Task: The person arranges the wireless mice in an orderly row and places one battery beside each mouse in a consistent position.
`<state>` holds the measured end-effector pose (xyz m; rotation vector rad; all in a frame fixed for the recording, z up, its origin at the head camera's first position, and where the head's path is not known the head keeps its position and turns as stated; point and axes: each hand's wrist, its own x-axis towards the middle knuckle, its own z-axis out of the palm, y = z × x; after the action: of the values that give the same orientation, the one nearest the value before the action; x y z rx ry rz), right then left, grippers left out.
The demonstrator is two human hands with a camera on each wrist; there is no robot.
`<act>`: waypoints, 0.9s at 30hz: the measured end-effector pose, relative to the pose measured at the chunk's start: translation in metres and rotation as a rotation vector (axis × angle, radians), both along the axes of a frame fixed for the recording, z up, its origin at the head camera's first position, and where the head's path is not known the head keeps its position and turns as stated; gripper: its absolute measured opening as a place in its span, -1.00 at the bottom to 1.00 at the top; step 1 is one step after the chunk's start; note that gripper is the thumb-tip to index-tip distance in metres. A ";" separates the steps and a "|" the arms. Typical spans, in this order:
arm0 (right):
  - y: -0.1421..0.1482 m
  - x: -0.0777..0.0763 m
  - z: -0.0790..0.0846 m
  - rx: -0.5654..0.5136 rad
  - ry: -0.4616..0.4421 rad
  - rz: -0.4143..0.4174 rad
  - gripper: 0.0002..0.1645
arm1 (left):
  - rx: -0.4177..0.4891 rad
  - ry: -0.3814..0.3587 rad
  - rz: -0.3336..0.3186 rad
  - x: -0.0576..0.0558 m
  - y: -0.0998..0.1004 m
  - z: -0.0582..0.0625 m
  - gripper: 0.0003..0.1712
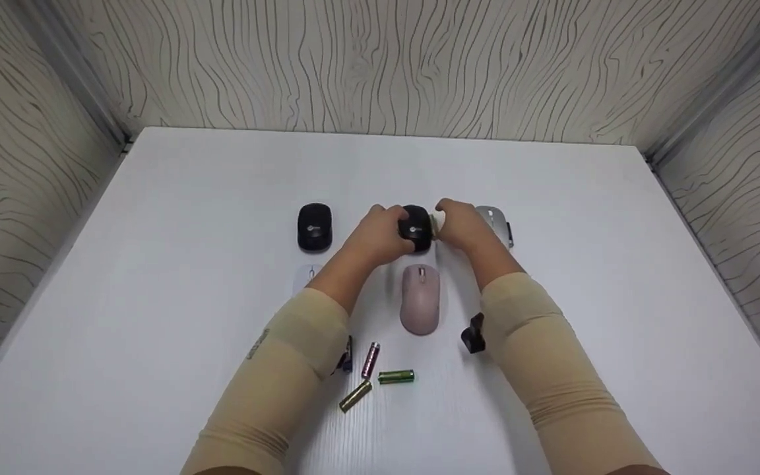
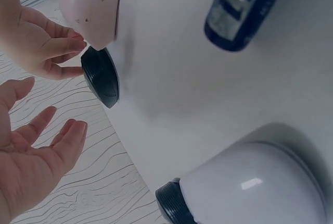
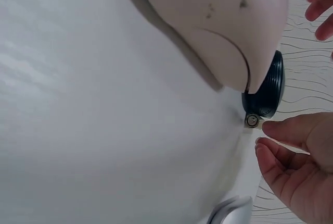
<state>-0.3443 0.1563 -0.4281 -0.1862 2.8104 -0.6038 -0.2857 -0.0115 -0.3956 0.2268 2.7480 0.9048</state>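
Observation:
In the head view my left hand [image 1: 380, 236] is at the left edge of a black computer mouse [image 1: 415, 228]. The left wrist view shows that hand [image 2: 41, 153] with its fingers spread and nothing between them, apart from the mouse [image 2: 101, 78]. My right hand [image 1: 464, 224] pinches a small pale block [image 1: 437, 224] close against the mouse's right side. One end of the block [image 3: 253, 121], in the right wrist view, bears a round mark. Fingers hide part of it. A pink mouse [image 1: 420, 301] lies nearer, below the black one.
A second black mouse [image 1: 315, 227] lies at left, above a pale mouse [image 1: 306, 274] partly hidden by my left arm. A grey mouse [image 1: 493, 221] is beyond my right hand. Red [image 1: 371, 360], green [image 1: 396, 377] and gold [image 1: 355, 396] batteries lie in front on the white table [image 1: 156, 297].

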 end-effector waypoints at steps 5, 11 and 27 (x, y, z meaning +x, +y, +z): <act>0.000 0.013 0.018 -0.003 0.007 -0.019 -0.39 | -0.006 -0.008 0.013 0.004 -0.005 0.006 -0.38; -0.001 0.039 0.035 -0.021 0.018 0.001 -0.44 | 0.015 -0.003 -0.001 0.017 -0.014 0.013 -0.40; -0.016 0.120 0.052 -0.116 0.060 0.165 -0.56 | 0.075 0.087 -0.023 0.074 -0.043 0.018 -0.39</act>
<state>-0.2248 0.1398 -0.3764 -0.4611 2.7815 -0.7324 -0.2118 -0.0549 -0.3774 0.3176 2.7865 1.0159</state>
